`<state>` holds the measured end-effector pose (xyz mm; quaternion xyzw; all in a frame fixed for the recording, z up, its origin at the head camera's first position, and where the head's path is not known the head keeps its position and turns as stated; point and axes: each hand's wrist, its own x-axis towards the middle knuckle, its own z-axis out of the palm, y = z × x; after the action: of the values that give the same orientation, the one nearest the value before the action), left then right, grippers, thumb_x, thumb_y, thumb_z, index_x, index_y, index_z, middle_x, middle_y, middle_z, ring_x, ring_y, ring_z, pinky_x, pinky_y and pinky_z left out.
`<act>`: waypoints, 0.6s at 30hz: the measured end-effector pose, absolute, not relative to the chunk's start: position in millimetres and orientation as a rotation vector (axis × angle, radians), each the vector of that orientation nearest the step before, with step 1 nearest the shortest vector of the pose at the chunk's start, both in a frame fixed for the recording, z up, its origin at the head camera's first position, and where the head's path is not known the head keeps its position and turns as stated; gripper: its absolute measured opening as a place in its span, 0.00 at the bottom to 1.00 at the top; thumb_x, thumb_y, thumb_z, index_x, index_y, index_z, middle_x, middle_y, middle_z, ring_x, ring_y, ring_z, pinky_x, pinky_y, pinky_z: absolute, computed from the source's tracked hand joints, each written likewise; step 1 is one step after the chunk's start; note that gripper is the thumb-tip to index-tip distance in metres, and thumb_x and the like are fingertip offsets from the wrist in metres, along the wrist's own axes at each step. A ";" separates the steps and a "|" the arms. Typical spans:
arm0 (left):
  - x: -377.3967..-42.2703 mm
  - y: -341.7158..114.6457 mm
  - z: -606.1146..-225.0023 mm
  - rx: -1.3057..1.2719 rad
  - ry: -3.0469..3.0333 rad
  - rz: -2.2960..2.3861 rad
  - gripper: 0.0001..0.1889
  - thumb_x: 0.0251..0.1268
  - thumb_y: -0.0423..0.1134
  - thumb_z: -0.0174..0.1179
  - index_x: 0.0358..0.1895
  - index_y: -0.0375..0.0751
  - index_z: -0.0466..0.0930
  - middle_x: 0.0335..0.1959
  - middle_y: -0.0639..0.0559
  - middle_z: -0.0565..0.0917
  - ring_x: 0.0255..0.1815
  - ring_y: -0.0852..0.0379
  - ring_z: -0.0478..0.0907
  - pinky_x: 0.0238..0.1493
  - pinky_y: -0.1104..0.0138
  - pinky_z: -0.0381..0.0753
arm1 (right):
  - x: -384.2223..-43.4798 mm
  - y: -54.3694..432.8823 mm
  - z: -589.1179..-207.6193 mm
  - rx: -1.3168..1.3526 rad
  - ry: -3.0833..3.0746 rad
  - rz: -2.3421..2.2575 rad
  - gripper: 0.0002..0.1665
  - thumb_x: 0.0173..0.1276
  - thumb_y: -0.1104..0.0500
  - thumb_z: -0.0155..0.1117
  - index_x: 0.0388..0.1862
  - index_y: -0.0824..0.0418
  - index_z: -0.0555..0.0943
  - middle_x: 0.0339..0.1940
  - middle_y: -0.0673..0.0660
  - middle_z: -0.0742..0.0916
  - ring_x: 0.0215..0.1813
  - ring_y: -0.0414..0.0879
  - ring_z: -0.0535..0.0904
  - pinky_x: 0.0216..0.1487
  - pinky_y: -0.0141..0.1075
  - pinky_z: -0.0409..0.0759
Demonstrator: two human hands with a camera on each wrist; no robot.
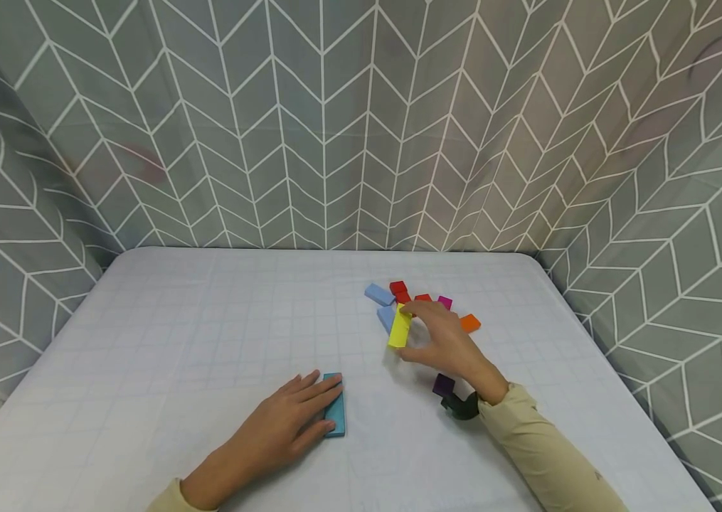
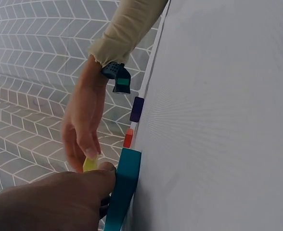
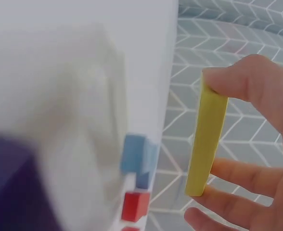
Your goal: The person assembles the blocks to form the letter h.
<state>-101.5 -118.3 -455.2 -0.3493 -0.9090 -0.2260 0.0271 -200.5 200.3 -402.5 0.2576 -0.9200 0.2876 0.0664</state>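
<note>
My right hand (image 1: 440, 340) holds a yellow rectangular block (image 1: 400, 327) above the table, thumb at one end and fingers at the other. The right wrist view shows this yellow block (image 3: 206, 144) spanning the space between thumb and fingertips. My left hand (image 1: 284, 419) rests at a flat teal block (image 1: 336, 416) on the table, its fingers extended onto the block's left side. In the left wrist view, the thumb lies against the teal block (image 2: 123, 187). Light blue blocks (image 1: 379, 294) and red blocks (image 1: 398, 287) lie just beyond my right hand, which partly covers the group.
An orange block (image 1: 471, 323) and a magenta block (image 1: 445, 302) lie by the group's right side. A dark purple block (image 1: 443, 385) sits below my right wrist, beside a dark wrist device (image 1: 462, 407). Patterned curtains (image 1: 348, 128) border the white-covered table (image 1: 207, 320).
</note>
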 end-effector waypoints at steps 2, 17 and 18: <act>-101.4 -118.5 -455.3 -1.083 -2.800 -0.722 0.29 0.79 0.55 0.58 0.75 0.44 0.75 0.76 0.54 0.71 0.76 0.44 0.65 0.73 0.43 0.65 | -200.6 194.1 -399.7 0.812 -2.753 0.904 0.38 0.55 0.54 0.83 0.63 0.64 0.81 0.62 0.58 0.84 0.61 0.60 0.78 0.63 0.61 0.74; -100.5 -119.4 -456.7 -1.134 -2.726 -0.766 0.28 0.78 0.53 0.60 0.72 0.40 0.76 0.76 0.51 0.72 0.75 0.47 0.68 0.68 0.51 0.74 | -203.7 156.9 -393.6 0.942 -2.740 0.901 0.39 0.56 0.50 0.82 0.66 0.62 0.80 0.67 0.58 0.82 0.69 0.56 0.74 0.68 0.59 0.72; -100.5 -119.4 -456.8 -1.136 -2.724 -0.764 0.28 0.78 0.53 0.60 0.73 0.41 0.76 0.75 0.51 0.72 0.75 0.47 0.68 0.68 0.51 0.74 | -204.2 155.3 -393.7 0.953 -2.736 0.900 0.39 0.56 0.51 0.82 0.66 0.62 0.80 0.67 0.58 0.82 0.69 0.56 0.73 0.69 0.59 0.71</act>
<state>-100.5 -119.4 -456.8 -0.3721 -0.8926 -0.2503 0.0467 -204.2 155.3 -393.7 0.3137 -0.9005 0.2962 0.0537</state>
